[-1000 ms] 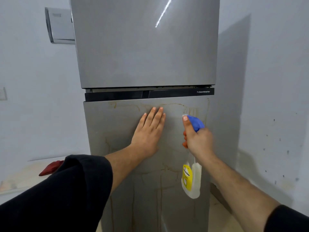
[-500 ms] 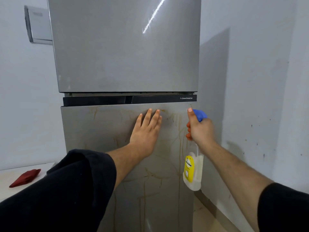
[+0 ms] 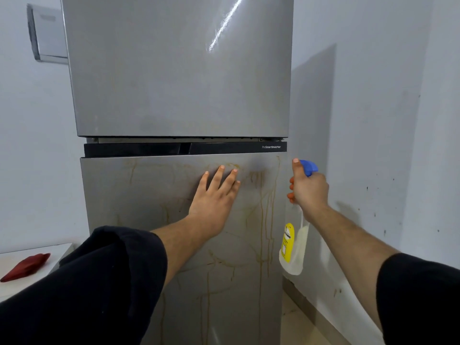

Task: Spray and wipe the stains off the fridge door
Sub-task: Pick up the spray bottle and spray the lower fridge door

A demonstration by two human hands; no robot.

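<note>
A tall silver two-door fridge fills the middle. Its lower door carries brown streaks and drip stains across most of the surface. My left hand lies flat on the lower door near its top, fingers spread and holding nothing. My right hand grips a spray bottle just off the door's right edge. The bottle is whitish with a yellow label, a blue nozzle head and an orange trigger. The nozzle points left at the door.
A red cloth lies on a white surface at the lower left. A white wall box hangs at the upper left. The spotted white wall stands close on the fridge's right. Pale floor shows at the bottom right.
The view has shifted, so the fridge sits further left in the frame. My right hand with the bottle moved right, from in front of the door to just past its right edge. My left hand stays flat.
</note>
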